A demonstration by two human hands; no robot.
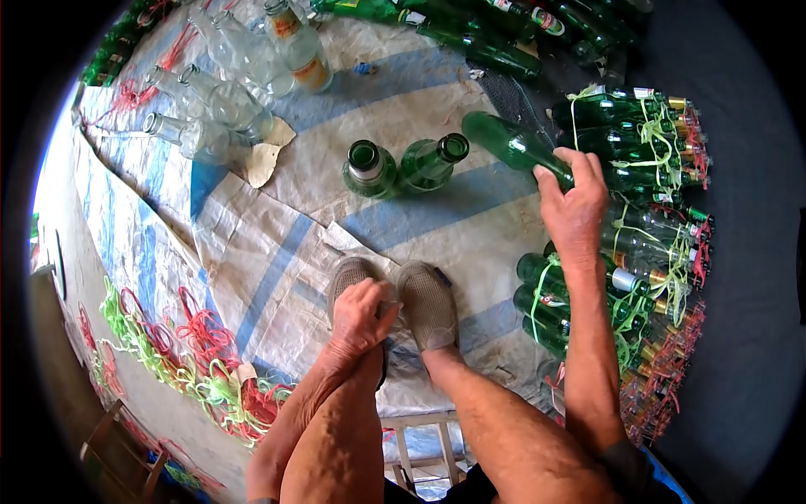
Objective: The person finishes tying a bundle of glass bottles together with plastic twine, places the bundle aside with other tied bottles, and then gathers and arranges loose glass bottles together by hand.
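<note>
My right hand (574,202) is closed around one end of a green glass bottle (508,143), which lies tilted low over the sheet with its broad end pointing up and left. My left hand (361,317) hangs over my left shoe with its fingers curled in; whatever they hold, if anything, I cannot make out. Two green bottles stand upright side by side in front of my feet, a left one (368,168) and a right one (430,161), their open mouths facing up.
Bundles of green bottles (617,139) tied with string lie along the right. Several clear bottles (227,101) stand at the upper left, and more green bottles (478,46) lie at the top. Loose red and green string (201,361) is heaped at the lower left on a striped sheet (277,269).
</note>
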